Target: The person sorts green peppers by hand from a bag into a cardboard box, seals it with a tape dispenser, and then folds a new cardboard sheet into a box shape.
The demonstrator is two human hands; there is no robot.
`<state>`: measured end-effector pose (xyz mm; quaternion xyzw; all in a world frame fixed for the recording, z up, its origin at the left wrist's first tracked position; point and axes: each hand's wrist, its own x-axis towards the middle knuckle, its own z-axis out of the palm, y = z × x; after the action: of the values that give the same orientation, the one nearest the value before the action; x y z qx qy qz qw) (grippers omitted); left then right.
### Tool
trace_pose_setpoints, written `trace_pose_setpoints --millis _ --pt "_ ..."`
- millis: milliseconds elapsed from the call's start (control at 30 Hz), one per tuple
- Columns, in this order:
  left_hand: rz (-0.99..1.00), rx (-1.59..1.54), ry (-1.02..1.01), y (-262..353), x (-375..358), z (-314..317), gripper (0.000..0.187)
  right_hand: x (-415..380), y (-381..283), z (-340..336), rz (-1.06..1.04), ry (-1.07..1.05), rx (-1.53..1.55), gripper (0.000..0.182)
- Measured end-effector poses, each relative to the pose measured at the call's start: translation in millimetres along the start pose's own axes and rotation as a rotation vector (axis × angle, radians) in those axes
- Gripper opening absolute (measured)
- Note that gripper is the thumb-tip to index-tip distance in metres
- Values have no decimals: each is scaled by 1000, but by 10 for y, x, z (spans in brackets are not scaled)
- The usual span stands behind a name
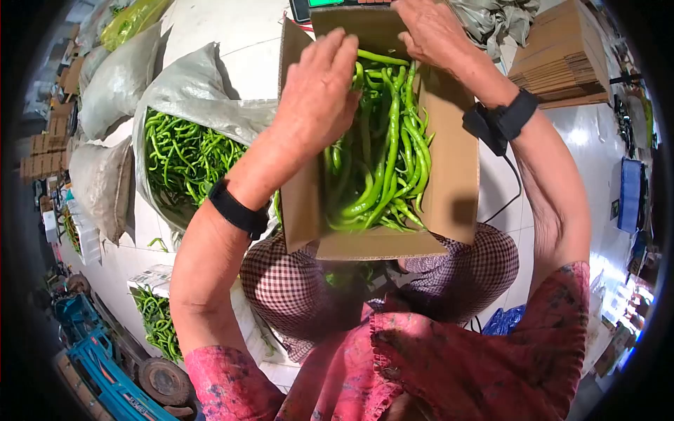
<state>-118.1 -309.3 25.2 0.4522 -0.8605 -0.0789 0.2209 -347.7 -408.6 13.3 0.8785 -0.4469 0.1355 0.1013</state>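
Observation:
An open cardboard box stands before my knees, holding long green chili peppers that lie mostly lengthwise. Over its left side is my left hand, palm down with loosely bent fingers, slightly blurred. The hand hides some peppers beneath it; no grip on any of them shows. At the far right corner of the box is my right hand, its thumb apart from the fingers and no pepper visible in it. The fingertips near the far flap are partly cut off by the frame's top edge.
Left of the box lies an open woven sack full of green peppers. Closed sacks stand beyond it. Flattened cardboard boxes are stacked at far right. A device with a green display sits behind the box.

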Motion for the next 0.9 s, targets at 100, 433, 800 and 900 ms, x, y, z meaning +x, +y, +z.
trace_pose_setpoints --millis 100,433,800,900 --pt "-5 37 86 -112 64 -8 80 -97 -182 -193 2 -23 88 18" --pt "-26 120 -461 -229 134 394 61 -548 -259 -117 -38 -534 296 28" --pt "-27 148 -545 -124 109 380 68 -1251 -1018 -503 -259 -634 402 74" --pt "-23 98 -551 -112 68 397 71 -1295 -1014 -478 -332 -440 391 69"
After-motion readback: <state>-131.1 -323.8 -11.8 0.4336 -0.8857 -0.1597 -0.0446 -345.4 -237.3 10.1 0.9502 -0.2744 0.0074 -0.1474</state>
